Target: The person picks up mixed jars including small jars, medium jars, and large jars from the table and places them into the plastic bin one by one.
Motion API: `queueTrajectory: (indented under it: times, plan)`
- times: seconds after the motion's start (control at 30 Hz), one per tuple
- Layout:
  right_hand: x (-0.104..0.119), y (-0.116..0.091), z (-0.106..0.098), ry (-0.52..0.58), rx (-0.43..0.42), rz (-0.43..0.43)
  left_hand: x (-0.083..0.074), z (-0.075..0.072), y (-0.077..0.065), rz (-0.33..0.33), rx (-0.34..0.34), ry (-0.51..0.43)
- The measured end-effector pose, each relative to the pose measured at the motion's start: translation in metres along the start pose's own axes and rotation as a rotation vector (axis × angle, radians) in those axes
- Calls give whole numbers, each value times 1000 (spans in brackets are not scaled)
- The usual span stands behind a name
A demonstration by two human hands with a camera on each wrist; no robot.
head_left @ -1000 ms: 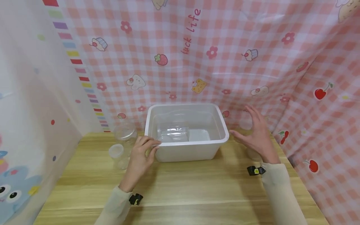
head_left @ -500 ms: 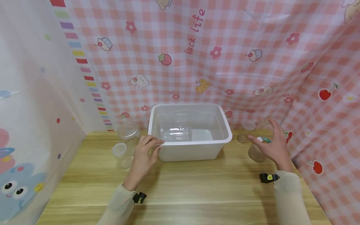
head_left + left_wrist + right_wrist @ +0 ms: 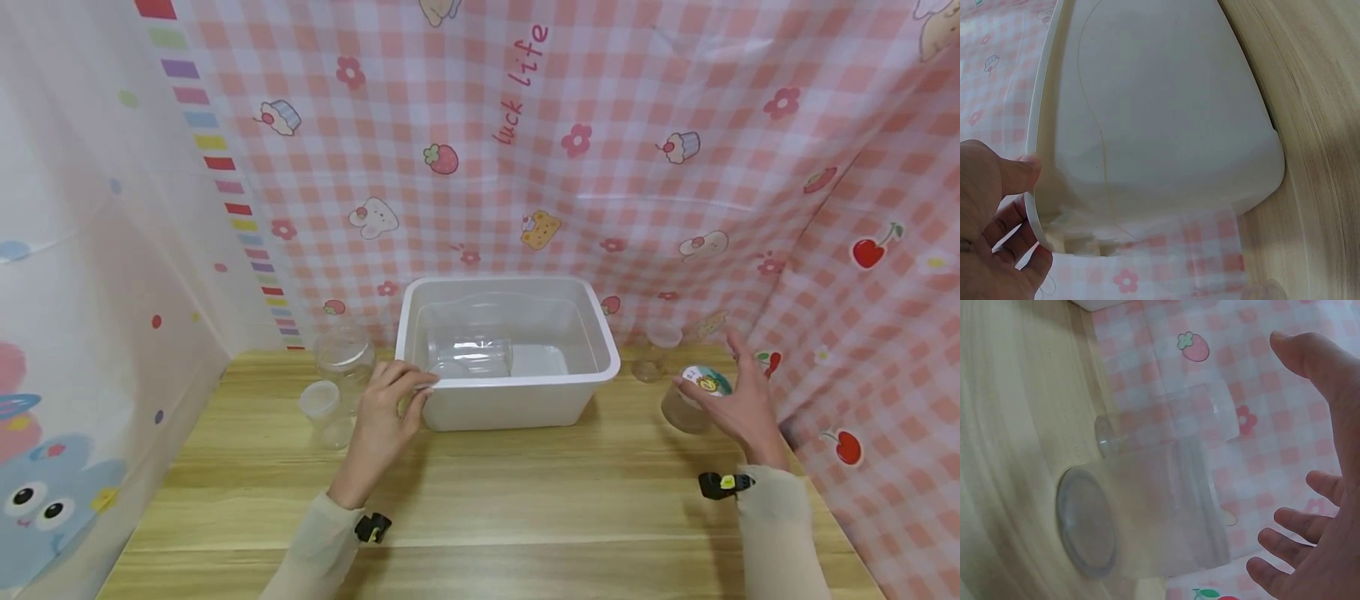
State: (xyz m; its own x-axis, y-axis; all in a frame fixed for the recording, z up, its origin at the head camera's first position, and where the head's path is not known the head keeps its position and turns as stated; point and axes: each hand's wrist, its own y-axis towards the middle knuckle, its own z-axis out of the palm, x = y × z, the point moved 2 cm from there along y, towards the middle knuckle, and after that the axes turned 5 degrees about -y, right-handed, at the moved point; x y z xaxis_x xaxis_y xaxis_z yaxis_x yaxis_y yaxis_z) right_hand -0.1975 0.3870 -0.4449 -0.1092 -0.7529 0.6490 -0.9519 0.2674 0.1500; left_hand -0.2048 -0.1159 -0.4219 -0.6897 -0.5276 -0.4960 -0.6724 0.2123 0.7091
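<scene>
My left hand (image 3: 384, 417) holds the rim of a white plastic bin (image 3: 510, 407) at its near left corner; the left wrist view has the thumb on one side of the rim and fingers on the other. Inside the bin lies a clear plastic jar (image 3: 472, 357) on its side. At the right, my right hand (image 3: 746, 408) is spread above and beside an upright translucent jar (image 3: 681, 412) with a colourful printed lid. Its fingers (image 3: 1291, 550) look apart from the jar in the right wrist view. Behind that jar stands a slimmer clear jar (image 3: 651, 358) with a whitish lid.
Left of the bin stand a large clear jar (image 3: 343, 354) and a smaller one with a white lid (image 3: 320, 400). A pink checked cloth (image 3: 480, 208) hangs right behind the wooden table (image 3: 525, 508), and another drape closes the right side.
My right hand has moved right and slightly down, from beside the bin to the jar with the printed lid. The left hand keeps its hold on the rim. The head view has shifted slightly.
</scene>
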Motion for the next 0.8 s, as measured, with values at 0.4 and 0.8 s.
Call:
queueTrajectory:
  times: [0.4,0.8]
  plan:
    - [-20,-4,12,72,49,70,1,0,-1,8,-4,-1]
    - [-45,-11,27,201,119,137,0,0,0,-2,0,-8]
